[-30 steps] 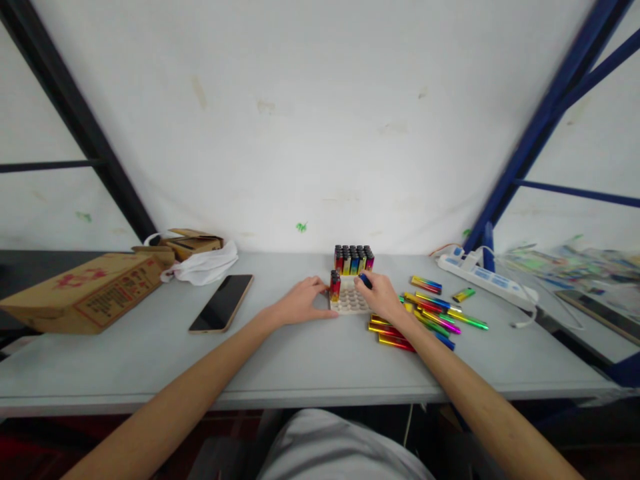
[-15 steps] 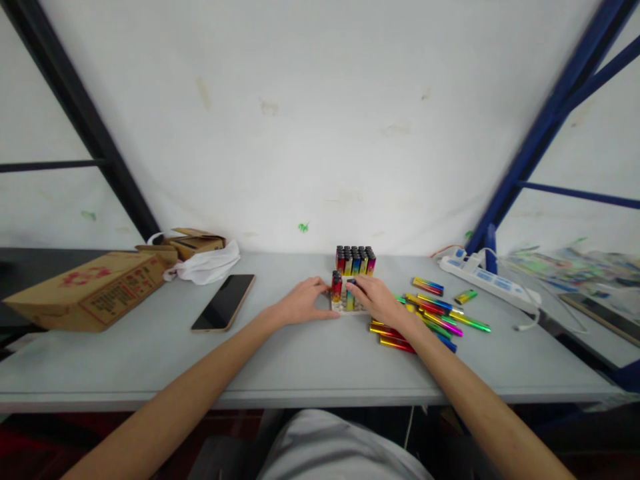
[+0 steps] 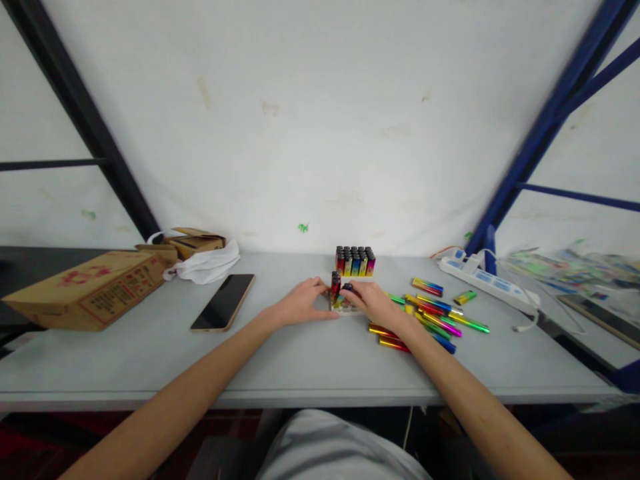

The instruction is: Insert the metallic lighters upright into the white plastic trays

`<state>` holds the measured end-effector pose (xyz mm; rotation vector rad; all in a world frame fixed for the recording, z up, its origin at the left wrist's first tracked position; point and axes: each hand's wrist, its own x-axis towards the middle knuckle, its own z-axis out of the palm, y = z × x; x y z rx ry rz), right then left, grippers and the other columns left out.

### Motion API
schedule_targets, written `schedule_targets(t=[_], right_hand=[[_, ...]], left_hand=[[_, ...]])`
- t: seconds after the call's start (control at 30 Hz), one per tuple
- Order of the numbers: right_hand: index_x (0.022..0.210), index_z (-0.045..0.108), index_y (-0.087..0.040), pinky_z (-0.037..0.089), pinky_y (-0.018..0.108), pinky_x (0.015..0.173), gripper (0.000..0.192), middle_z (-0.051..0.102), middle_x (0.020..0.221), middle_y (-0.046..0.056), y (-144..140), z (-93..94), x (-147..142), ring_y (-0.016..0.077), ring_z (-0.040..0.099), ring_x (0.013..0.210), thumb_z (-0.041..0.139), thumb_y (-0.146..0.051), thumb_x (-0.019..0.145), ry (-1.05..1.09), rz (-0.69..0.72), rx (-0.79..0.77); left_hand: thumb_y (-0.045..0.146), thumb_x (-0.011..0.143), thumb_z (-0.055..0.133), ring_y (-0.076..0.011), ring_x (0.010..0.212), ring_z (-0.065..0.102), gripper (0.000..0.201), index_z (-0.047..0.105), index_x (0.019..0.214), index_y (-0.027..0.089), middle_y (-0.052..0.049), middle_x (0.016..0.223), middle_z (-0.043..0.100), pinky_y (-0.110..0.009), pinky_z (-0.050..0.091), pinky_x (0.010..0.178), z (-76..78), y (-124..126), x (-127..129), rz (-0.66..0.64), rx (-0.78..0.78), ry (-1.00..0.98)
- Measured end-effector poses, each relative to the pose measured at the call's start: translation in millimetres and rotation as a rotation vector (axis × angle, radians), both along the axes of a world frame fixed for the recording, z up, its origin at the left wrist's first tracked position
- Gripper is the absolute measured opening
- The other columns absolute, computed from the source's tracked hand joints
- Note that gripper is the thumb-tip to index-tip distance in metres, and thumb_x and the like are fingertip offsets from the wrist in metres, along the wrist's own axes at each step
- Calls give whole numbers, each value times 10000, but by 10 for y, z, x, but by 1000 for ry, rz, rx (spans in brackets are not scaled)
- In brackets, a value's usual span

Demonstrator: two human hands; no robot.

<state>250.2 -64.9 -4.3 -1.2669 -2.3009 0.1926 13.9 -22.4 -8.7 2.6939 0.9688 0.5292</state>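
Note:
Low on the table sits a small pale tray (image 3: 345, 309) with round sockets. Red lighters (image 3: 335, 285) with black tops stand upright at its left side. My left hand (image 3: 306, 300) grips the tray's left edge, fingers at the back and thumb at the front. In the pinched fingers of my right hand (image 3: 370, 299) is a dark-topped lighter (image 3: 347, 287), held upright over the tray just right of the red ones. Its lower part is mostly hidden by my fingers. Behind the tray stands a block of several upright lighters (image 3: 355, 261) in metallic colours.
Loose shiny lighters (image 3: 440, 319) lie in a pile right of the tray, partly under my right forearm. A white power strip (image 3: 490, 283) runs along the far right. Leftward lie a phone (image 3: 223, 303), a white plastic bag (image 3: 207, 263) and a cardboard box (image 3: 95, 290).
My right hand has shifted slightly left with the lighter, bringing it closer to the red ones on the tray. My left hand stays in place.

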Motion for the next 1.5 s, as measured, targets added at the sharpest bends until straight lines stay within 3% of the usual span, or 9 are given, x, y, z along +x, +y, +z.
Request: schedule_targets(t=[0.33,0.57,1.03,1.17,1.33,1.5], right_hand=[[1114,592,-169,452,301,762,263,710,962,103,3,-47,-101,227,656,854,487,-408,1077,-111,24,2],[994,654,-171,435,289,757,281,677,917,67,-51,58,-20,191,611,801,549,-425,1048,-96,73,-4],[896,695,-154,406,268,644,236,693,761,56,-213,293,314,169,593,668,611,-348,1000,-110,23,-238],[874,707,-158,385,256,606,218,674,717,25,-200,294,392,150,565,628,651,-353,956,-87,51,-264],[886,770,-163,396,242,573,255,665,694,4,-222,328,439,140,558,617,726,-414,869,-57,159,-462],[916,798,-183,432,243,593,259,695,751,9,-299,424,415,159,608,672,813,-395,769,-106,157,-551]], left_hand=[[661,803,745,-287,1006,622,565,712,1088,174,-114,1086,664,-400,502,926,-12,0,10,-2,-16,-24],[691,811,715,-286,1018,618,609,705,1149,184,-104,1088,657,-397,494,935,18,-11,6,-5,-9,-18],[663,820,721,-306,1054,626,606,703,1173,171,-125,1128,676,-394,503,950,49,-43,3,-11,3,-9],[652,835,715,-301,1063,627,591,699,1173,167,-129,1129,677,-378,499,943,59,-51,2,-15,15,11],[651,836,714,-300,1059,630,586,698,1173,172,-126,1119,681,-370,497,935,58,-47,-1,-13,13,9],[650,840,710,-303,1068,621,581,694,1168,170,-128,1133,673,-388,495,949,62,-51,-1,-11,7,13]])
